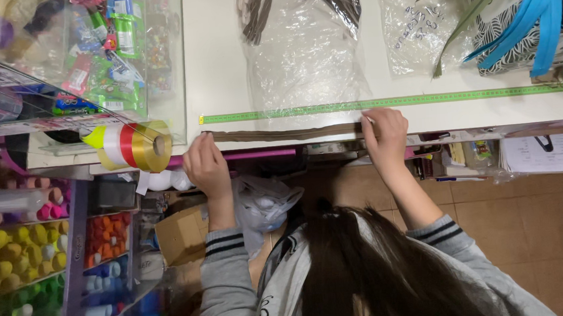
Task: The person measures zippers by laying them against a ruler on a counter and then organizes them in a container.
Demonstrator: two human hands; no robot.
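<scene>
A long brown zipper strip (286,134) lies stretched along the front edge of a white counter (215,63). My left hand (206,166) pinches its left end at the counter's edge. My right hand (385,134) presses the strip's other end down with the fingertips. Just beyond the strip, a green measuring tape (390,102) runs flat across the counter, parallel to it. Both my sleeves are grey with dark striped cuffs.
Clear plastic bags (304,51) with more brown strips lie further back. Blue and patterned straps (529,22) sit at the far right. Ribbon rolls (136,145) hang at the left by a glass case, above shelves of coloured thread spools (11,262).
</scene>
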